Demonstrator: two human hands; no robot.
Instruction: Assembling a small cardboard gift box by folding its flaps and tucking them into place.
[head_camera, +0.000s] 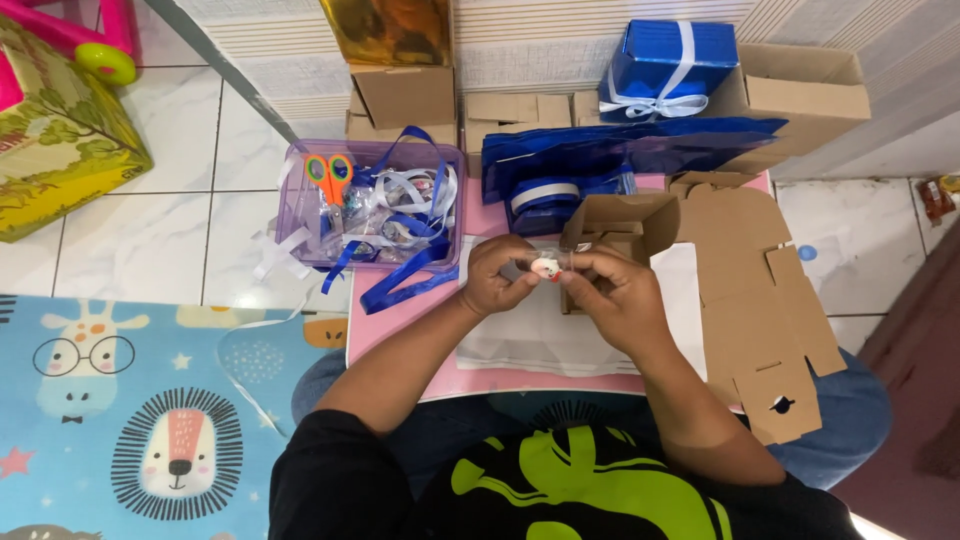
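Both hands are meeting over the pink table (400, 330): the left hand (497, 277) and the right hand (612, 290) are pinching together a small white object (546, 266) between the fingertips. At 12 o'clock an open box (622, 222) is standing. At 10 o'clock a purple tub (300, 200) is holding ribbons (410, 205) and scissors (329, 174). At 3 o'clock flat cardboard (760, 290) is hanging over the table edge.
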